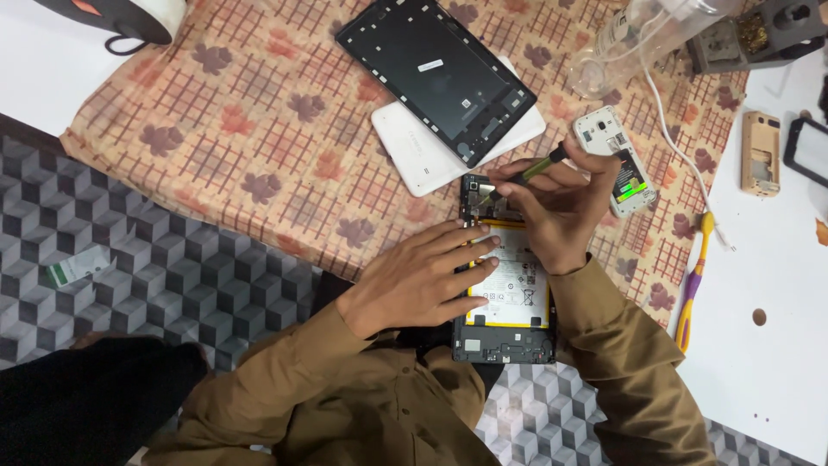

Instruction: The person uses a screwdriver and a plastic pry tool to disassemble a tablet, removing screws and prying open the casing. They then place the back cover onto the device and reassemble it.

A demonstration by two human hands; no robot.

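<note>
Lying under flat left hand (414, 280), opened tablet (504, 298); right hand (561, 207) gripping screwdriver (526, 171).

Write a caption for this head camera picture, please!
Left hand steadies an opened tablet while right hand works a screwdriver at its top.

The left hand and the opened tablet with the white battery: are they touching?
Touching. In the head view the left hand lies flat on the opened tablet with the white battery, its fingers spread over the battery's left edge with no gap.

Left hand (414, 276) lies flat, fingers spread; right hand (561, 207) curled, pinching.
</note>
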